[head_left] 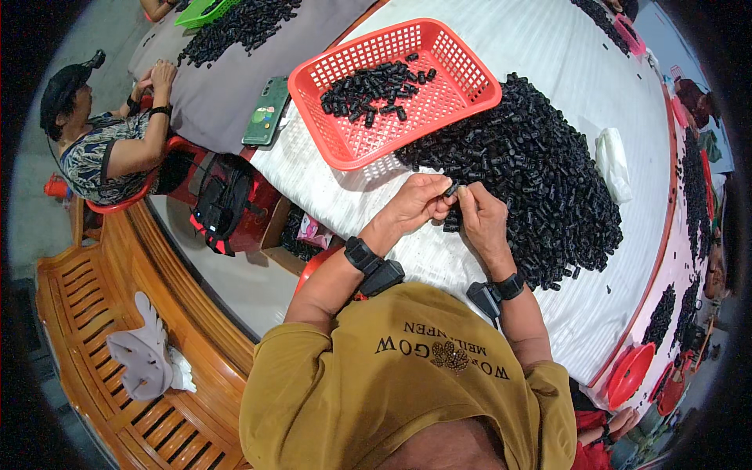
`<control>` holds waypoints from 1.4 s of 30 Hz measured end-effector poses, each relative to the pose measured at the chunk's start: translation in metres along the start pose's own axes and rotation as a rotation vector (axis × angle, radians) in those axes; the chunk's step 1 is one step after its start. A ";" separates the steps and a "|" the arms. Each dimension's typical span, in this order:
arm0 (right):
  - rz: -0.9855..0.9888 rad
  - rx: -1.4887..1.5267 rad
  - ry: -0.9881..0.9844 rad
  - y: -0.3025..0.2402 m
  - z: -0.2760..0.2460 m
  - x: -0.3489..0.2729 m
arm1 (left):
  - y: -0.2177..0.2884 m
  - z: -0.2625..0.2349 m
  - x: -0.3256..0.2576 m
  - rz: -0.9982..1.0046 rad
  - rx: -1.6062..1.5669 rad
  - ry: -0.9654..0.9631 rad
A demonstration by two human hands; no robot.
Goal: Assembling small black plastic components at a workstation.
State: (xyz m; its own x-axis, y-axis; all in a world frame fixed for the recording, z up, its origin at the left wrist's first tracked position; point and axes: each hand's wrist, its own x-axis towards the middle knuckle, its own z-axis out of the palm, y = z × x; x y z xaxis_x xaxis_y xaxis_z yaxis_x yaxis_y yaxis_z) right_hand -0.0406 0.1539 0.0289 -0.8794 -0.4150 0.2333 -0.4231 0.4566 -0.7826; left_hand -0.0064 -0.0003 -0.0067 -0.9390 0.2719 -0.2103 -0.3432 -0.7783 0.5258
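Here my left hand [419,205] and right hand [479,215] meet over the white ribbed tabletop [548,47], fingers of both pinching one small black cylindrical part [452,190] between them. The part sits at the near edge of the heap [533,172], a broad mound of matte black tube-shaped pieces spreading toward three o'clock. At eleven o'clock from my hands lies a red plastic lattice basket [470,74], rectangular, holding a loose scatter of the same pieces. A green phone [266,111] rests just beside the basket at nine o'clock. Both wrists carry black bands.
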 end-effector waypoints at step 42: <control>-0.009 0.158 0.036 0.006 -0.006 -0.001 | 0.076 0.053 -0.036 0.605 0.602 0.351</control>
State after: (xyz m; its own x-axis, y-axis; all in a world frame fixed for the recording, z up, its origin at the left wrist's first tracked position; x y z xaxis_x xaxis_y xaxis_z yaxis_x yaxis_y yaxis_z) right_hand -0.0434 0.1622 0.0276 -0.8842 -0.3889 0.2589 -0.3939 0.3225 -0.8607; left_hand 0.0002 -0.0391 0.0850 -0.9355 -0.3490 0.0540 0.1591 -0.2798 0.9468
